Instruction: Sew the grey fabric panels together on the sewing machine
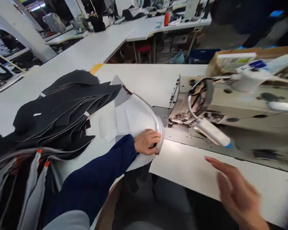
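Observation:
My left hand (147, 141), in a dark blue sleeve, rests with curled fingers on the curved right edge of a white and grey fabric piece (139, 115). It grips that edge, and a dark band runs along it. To the right, my right hand (238, 188) is raised near the table's front edge, slightly blurred, fingers stretched out with nothing in them. A sewing machine (242, 108) stands beyond it, its needle area just right of the fabric. A small white lamp (213, 132) on a flexible neck lights the machine bed.
Stacked dark grey fabric pieces (62, 102) cover the table's left side. More pieces with orange marks (39, 150) hang at the lower left. A thread cone (251, 80) and a cardboard box (213, 65) are at the right. Farther tables hold a red bottle (166, 19).

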A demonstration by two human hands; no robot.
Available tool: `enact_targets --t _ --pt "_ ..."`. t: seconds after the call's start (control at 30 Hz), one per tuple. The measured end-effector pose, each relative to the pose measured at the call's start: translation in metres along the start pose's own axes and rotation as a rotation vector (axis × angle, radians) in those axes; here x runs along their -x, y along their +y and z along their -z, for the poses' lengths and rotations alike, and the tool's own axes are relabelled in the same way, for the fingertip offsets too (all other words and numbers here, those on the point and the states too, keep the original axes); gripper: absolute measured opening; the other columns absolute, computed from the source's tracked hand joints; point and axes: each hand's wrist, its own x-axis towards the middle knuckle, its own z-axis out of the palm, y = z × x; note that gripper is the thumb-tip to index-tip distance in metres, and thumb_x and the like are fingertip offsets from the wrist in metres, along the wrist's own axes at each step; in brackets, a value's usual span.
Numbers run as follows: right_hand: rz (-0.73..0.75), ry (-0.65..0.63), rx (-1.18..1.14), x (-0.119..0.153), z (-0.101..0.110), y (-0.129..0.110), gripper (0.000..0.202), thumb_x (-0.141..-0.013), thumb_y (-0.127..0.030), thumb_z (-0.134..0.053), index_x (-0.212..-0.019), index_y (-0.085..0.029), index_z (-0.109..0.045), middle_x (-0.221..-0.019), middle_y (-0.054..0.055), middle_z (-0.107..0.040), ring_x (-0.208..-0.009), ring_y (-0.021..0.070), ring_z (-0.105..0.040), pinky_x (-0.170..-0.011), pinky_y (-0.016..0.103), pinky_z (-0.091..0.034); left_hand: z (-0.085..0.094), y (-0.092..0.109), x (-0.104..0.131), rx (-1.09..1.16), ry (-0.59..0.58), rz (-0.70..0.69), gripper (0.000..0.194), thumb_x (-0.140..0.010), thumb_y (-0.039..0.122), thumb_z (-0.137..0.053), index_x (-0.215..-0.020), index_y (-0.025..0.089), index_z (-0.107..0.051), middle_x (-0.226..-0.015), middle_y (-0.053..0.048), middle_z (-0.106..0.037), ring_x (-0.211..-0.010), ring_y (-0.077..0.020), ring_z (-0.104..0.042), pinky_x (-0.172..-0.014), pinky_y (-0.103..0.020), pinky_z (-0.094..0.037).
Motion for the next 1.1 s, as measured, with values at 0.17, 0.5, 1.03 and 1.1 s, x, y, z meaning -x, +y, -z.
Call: enact_targets --t 0.17,0.5,1.03,1.1 --pt "-0.138 -0.228 -0.280 -0.031 -0.098 -0.033 0.022 -0.096 -0.029 -0.041 -0.113 -0.021 -0.052 -0.101 0.008 -0.063 -0.080 0.0170 -0.066 -0.065 0.028 -0.051 -0.003 0.019 0.027 0.044 0.102 -0.065 0.030 -0.079 0.032 -0.057 -0.104 0.017 -0.058 -0.126 -0.015 -0.052 -0.106 -0.0266 -0.052 -0.095 -0.042 -0.040" --pt "-0.114 -0.244 0.018 -0.050 -0.134 -0.029 0.033 -0.097 -0.033 -0.035 -0.098 -0.017 -0.063 -0.087 0.009 -0.058 -0.079 0.0224 -0.056 -0.066 0.034 -0.041 -0.005 0.018 0.029 -0.032 0.164 -0.011 0.030 -0.079 0.037 -0.051 -0.100 0.019 -0.062 -0.087 -0.006 -0.056 -0.072 -0.0191 -0.051 -0.068 -0.036 -0.040" --pt "-0.089 -0.024 -0.615 -0.007 -0.081 -0.120 0.020 -0.095 -0.025 -0.045 -0.111 -0.018 -0.054 -0.093 0.007 -0.056 -0.081 0.0173 -0.053 -0.068 0.031 -0.047 0.023 0.133 0.017 1.264 0.694 0.810 0.033 -0.082 0.047 -0.064 -0.077 0.018 -0.049 -0.066 0.005 -0.046 -0.058 -0.0081 -0.042 -0.057 -0.022 -0.036" --pt "0.190 0.018 -0.337 0.006 -0.070 -0.140 0.034 -0.094 -0.017 -0.044 -0.128 -0.013 -0.047 -0.105 0.014 -0.056 -0.091 0.0227 -0.052 -0.074 0.036 -0.048 0.025 0.151 0.022 1.476 0.932 0.816 0.034 -0.075 0.047 -0.070 -0.088 0.019 -0.054 -0.075 0.003 -0.055 -0.065 -0.0101 -0.051 -0.064 -0.023 -0.043"
